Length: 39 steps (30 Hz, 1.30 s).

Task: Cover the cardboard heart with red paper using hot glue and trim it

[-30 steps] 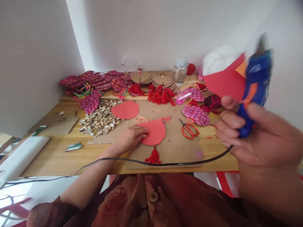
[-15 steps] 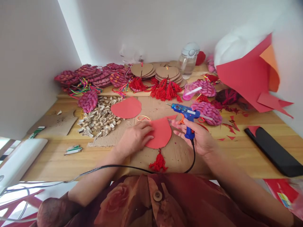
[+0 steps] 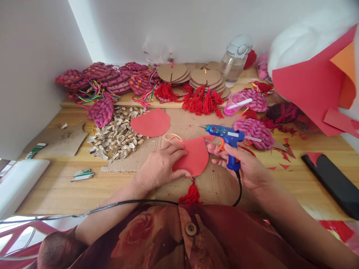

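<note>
My left hand (image 3: 161, 166) grips the left edge of a red paper fish-shaped cutout (image 3: 195, 157) on a brown cardboard sheet (image 3: 215, 183), thumb under the edge and fingers on top. A red tassel (image 3: 191, 194) hangs from the cutout's near end. My right hand (image 3: 246, 168) is closed round the handle of a blue hot glue gun (image 3: 224, 135), whose nozzle points left, just above the cutout's far edge. The gun's black cord (image 3: 117, 204) runs along the table's near edge to the left.
A second red cutout (image 3: 150, 122) lies beside a heap of pale shells (image 3: 117, 136). Pink woven pieces (image 3: 254, 129), cardboard discs with red tassels (image 3: 202, 98), a clear bottle (image 3: 234, 61), red paper sheets (image 3: 311, 87) and a black object (image 3: 332, 183) surround them on the wooden table (image 3: 64, 186).
My right hand brought the glue gun down from up close at the right to just over the cutout. The left hand shifted slightly and now pinches the cutout's edge.
</note>
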Motion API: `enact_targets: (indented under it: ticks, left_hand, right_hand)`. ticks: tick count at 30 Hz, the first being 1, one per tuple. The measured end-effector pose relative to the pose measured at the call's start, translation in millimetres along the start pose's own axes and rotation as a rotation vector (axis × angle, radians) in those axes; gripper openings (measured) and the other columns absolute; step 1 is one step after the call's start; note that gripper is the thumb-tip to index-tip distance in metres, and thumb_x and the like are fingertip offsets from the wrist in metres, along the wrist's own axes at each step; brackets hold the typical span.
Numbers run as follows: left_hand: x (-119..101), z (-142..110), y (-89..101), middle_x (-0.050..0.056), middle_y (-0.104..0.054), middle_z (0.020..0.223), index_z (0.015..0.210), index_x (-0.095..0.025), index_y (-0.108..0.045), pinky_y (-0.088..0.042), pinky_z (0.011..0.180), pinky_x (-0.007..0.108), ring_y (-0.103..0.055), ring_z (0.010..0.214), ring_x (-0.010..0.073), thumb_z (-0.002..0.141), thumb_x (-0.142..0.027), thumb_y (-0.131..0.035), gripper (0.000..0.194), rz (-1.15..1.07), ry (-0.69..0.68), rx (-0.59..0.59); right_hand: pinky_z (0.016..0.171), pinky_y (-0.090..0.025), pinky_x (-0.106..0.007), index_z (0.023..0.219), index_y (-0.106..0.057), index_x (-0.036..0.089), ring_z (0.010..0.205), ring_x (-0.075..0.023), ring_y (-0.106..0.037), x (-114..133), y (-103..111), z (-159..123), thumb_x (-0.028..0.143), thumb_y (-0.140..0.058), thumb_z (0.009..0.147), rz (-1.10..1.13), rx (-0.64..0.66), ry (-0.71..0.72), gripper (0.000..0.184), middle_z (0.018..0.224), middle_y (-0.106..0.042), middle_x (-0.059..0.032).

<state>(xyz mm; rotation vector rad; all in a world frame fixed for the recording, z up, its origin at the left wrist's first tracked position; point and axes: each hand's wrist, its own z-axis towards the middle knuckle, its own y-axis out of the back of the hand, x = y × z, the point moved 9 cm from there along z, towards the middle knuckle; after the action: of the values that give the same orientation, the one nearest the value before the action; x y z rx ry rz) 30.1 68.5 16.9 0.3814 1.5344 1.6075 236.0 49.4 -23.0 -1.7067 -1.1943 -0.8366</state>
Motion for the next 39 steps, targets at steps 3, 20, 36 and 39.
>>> enact_targets:
  ticks: [3, 20, 36, 39]
  left_hand:
    - [0.7, -0.1, 0.0, 0.009, -0.065, 0.134, 0.130, -0.019, -0.061, -0.051, 0.108, 0.043, -0.058, 0.125, 0.0255, 0.101, -0.045, -0.053, 0.040, 0.012, -0.011, -0.026]
    - [-1.1, 0.5, -1.8, 0.010, -0.068, 0.126, 0.126, -0.015, -0.062, -0.056, 0.100, 0.044, -0.061, 0.116, 0.0263, 0.100, -0.026, -0.055, 0.029, 0.050, -0.026, -0.043]
    - [-5.5, -3.6, -2.2, 0.009, -0.058, 0.133, 0.162, -0.031, -0.007, -0.059, 0.095, 0.039, -0.060, 0.120, 0.0235, 0.094, 0.001, -0.043, 0.083, 0.026, -0.013, -0.035]
    - [-2.6, -3.3, -5.0, 0.007, -0.055, 0.131, 0.161, -0.038, -0.014, -0.060, 0.090, 0.036, -0.061, 0.117, 0.0224, 0.091, 0.004, -0.044, 0.086, 0.009, -0.002, -0.005]
  right_hand:
    - [0.085, -0.058, -0.033, 0.095, -0.077, 0.024, 0.118, -0.0256, -0.067, -0.3, -3.0, -0.6, 0.043, -0.076, 0.081, 0.006, 0.005, 0.023, 0.023, 0.117, -0.076, -0.0077]
    - [0.081, -0.054, -0.029, 0.082, -0.079, 0.023, 0.112, -0.0242, -0.066, 19.6, -31.0, 33.4, 0.040, -0.076, 0.081, -0.135, 0.236, 0.144, 0.017, 0.110, -0.078, -0.0063]
    - [0.091, -0.049, -0.041, 0.085, -0.073, 0.022, 0.110, -0.0274, -0.063, 16.6, -60.2, -5.5, 0.036, -0.062, 0.084, 0.175, 0.537, 0.040, 0.018, 0.098, -0.073, -0.0085]
    - [0.096, -0.048, -0.040, 0.083, -0.072, 0.023, 0.108, -0.0240, -0.064, 9.8, -72.7, -5.9, 0.036, -0.061, 0.083, 0.274, 0.576, 0.008, 0.017, 0.091, -0.071, -0.0054]
